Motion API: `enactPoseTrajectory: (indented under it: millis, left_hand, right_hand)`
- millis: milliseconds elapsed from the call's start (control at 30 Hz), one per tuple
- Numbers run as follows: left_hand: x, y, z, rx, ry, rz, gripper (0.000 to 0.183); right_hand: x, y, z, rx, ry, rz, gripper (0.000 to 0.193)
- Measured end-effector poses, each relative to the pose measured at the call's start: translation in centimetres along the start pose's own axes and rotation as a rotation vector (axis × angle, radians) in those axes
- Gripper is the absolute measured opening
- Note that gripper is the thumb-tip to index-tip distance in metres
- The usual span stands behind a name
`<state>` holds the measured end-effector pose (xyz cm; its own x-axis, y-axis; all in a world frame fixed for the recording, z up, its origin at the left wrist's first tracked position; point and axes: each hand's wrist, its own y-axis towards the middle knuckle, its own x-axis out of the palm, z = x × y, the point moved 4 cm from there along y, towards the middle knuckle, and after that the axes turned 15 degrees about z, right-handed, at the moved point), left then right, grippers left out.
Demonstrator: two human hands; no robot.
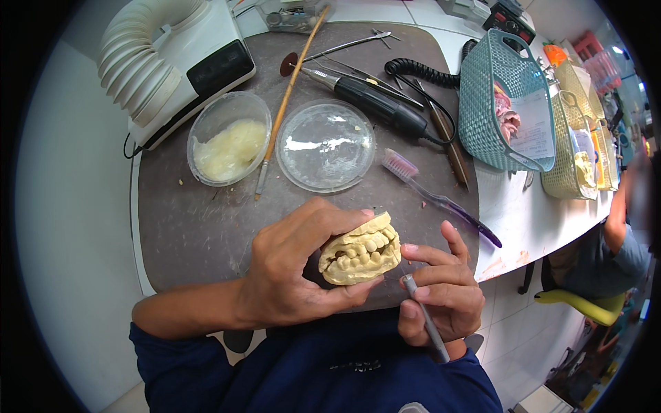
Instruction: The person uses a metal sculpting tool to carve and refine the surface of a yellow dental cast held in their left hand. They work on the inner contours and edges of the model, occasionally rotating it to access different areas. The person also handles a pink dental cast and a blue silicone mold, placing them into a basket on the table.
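My left hand grips a pale yellow plaster dental model, thumb and fingers around its left side and edges. Its upper and lower tooth rows face up toward me, with dark gaps between them. In my right hand is a slim grey metal-handled tool, pinched between thumb and fingers. Its thin tip points up toward the model's lower right edge, but the tip is too fine to make out. My right index fingertip lies at the model's right side, apparently touching it.
A grey mat bears a tub of pale jelly-like material, a round clear lid, a brush, a black rotary handpiece and a purple toothbrush. Baskets stand right; a hose unit left. Another person sits far right.
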<state>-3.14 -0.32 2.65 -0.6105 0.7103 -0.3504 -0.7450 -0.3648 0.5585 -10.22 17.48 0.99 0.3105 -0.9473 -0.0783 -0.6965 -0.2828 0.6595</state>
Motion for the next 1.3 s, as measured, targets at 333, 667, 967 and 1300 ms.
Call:
enactPoseTrajectory:
  millis: [333,667,967,1300]
  left_hand:
    - [0.15,-0.33,-0.04,-0.041,-0.02,0.009,0.058]
    - [0.07,-0.04,0.13,0.045,0.021,0.046,0.057]
    - [-0.09,-0.23,0.06,0.072,0.046,-0.026,0.058]
    - [-0.04,-0.18,0.03,0.083,0.044,-0.033,0.058]
  right_hand:
    - [-0.01,0.13,-0.19,-0.034,-0.041,-0.043,0.032]
    - [0.12,0.05,-0.27,-0.046,-0.067,-0.065,0.035]
    - [0.27,0.11,-0.41,-0.076,-0.09,-0.069,0.033]
    - [0.33,0.15,-0.47,-0.076,-0.097,-0.073,0.032]
